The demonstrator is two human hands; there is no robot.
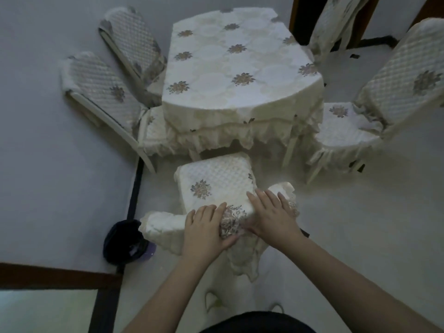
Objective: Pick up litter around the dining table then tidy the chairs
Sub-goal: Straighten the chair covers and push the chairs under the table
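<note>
A dining table (240, 68) under a cream flowered cloth stands in the middle. Right in front of me is a chair (213, 183) in a quilted cream cover, its seat pointing at the table. Both my hands lie on the top of its backrest. My left hand (206, 229) rests over the embroidered top edge with the thumb wrapped underneath. My right hand (271, 215) lies beside it, fingers straight and flat on the cover, thumb towards the left hand.
Two covered chairs (103, 92) (134, 42) stand at the table's left, tucked in. Another chair (355, 126) on the right stands pulled out and angled; a fourth chair (331, 25) is at the far right. A dark bin bag (125, 241) sits on the floor to my left.
</note>
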